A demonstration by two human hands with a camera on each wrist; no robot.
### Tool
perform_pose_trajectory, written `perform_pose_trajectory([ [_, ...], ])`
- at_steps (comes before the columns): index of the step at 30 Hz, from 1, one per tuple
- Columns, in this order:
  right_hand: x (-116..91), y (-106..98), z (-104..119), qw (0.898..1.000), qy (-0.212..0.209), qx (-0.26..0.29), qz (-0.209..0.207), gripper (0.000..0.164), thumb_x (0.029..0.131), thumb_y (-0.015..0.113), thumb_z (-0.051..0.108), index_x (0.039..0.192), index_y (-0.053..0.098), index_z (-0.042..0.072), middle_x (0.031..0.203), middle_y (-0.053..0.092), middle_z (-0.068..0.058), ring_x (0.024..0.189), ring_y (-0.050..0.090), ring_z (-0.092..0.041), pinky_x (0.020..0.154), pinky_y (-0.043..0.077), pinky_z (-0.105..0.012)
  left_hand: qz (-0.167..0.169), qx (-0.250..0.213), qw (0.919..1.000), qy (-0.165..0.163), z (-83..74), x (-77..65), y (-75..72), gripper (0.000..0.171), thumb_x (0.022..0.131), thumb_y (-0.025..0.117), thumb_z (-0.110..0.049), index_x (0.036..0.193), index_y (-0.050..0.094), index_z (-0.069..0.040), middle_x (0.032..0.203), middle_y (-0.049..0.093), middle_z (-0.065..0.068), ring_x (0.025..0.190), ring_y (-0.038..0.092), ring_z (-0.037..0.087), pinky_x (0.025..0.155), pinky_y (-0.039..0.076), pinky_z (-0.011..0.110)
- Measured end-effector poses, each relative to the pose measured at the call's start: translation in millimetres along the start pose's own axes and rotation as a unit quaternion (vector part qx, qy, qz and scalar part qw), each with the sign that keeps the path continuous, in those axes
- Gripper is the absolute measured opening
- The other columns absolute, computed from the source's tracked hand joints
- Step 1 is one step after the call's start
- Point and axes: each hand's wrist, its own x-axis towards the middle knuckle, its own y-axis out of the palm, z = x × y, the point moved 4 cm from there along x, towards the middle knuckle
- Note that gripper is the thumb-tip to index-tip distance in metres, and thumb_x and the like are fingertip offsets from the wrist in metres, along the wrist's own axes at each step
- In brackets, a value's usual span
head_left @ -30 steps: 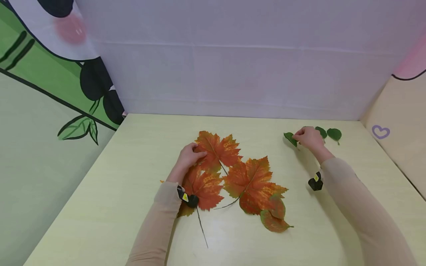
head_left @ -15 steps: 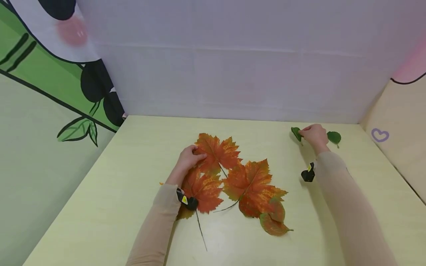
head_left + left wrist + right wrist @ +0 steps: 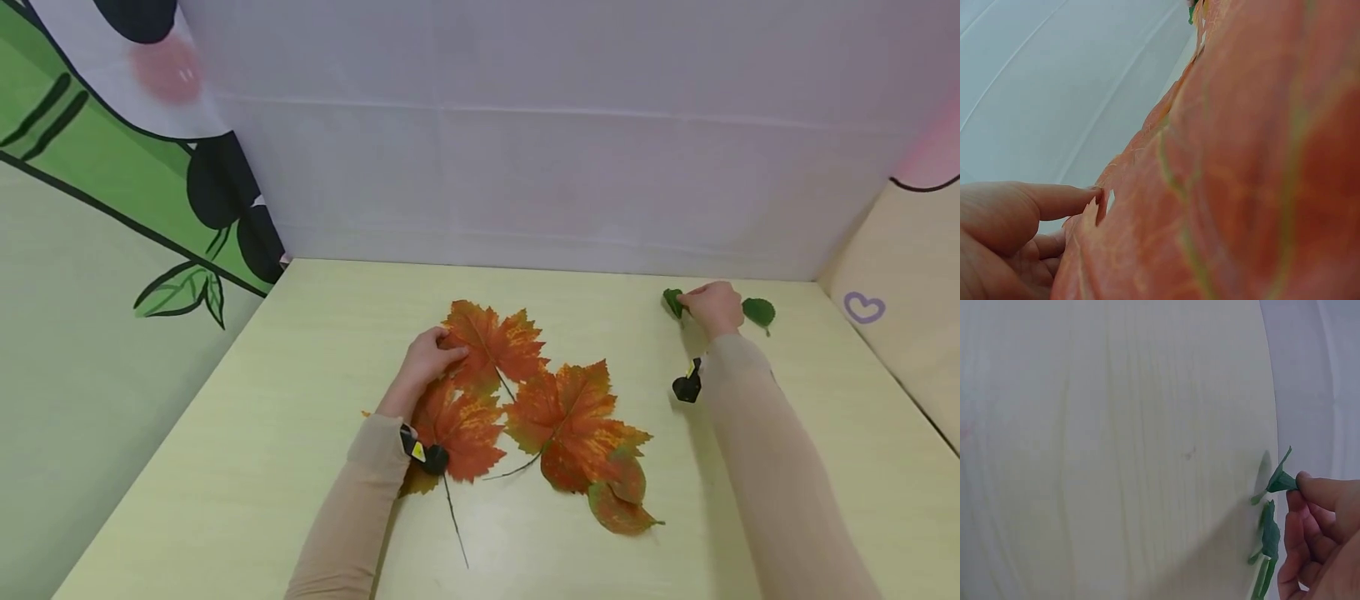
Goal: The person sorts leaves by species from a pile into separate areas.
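Green leaf (image 3: 672,303), upper right of frame.
Your right hand (image 3: 715,309) pinches it; your left hand (image 3: 427,360), centre, pinches orange leaf (image 3: 489,340).

1. My table (image 3: 300,358): pale yellow, streaked with faint grain
2. Large leaves (image 3: 567,414) on the table: mottled orange and red, veined yellowish green
3. Small leaf (image 3: 672,302) I pinch near the table's far edge: dark green
4. My sleeves (image 3: 757,433) above the table: solid beige
5. Cloth (image 3: 555,167) behind the table: pale lilac
6. Heart (image 3: 864,307) right of the table: purple outline on cream
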Motion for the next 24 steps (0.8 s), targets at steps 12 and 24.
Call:
perform_pose_trajectory([
  [12,-6,-2,-5,1.0,-0.008,-0.025,0.004,0.044,0.089,0.052,0.037,0.11,0.062,0.0,0.117,0.056,-0.022,0.102,0.051,-0.04,0.067,0.043,-0.04,0.007,0.002,1.0,-0.003,-0.5,-0.6,2.6,0.048,0.084,0.065,-0.023,0.123,0.048,0.0,0.119,0.053,0.018,0.103,0.05,0.029,0.089,0.042,0.041],
  [24,-17,-1,3,0.997,-0.063,-0.044,0.024,0.052,0.086,0.054,0.046,0.116,0.057,0.003,0.119,0.055,-0.02,0.099,0.053,-0.035,0.063,0.042,-0.035,0.008,0.008,0.9999,0.001,-1.0,0.7,-0.4,0.049,0.086,0.063,-0.024,0.125,0.046,0.001,0.119,0.053,0.018,0.1,0.05,0.029,0.085,0.043,0.04],
])
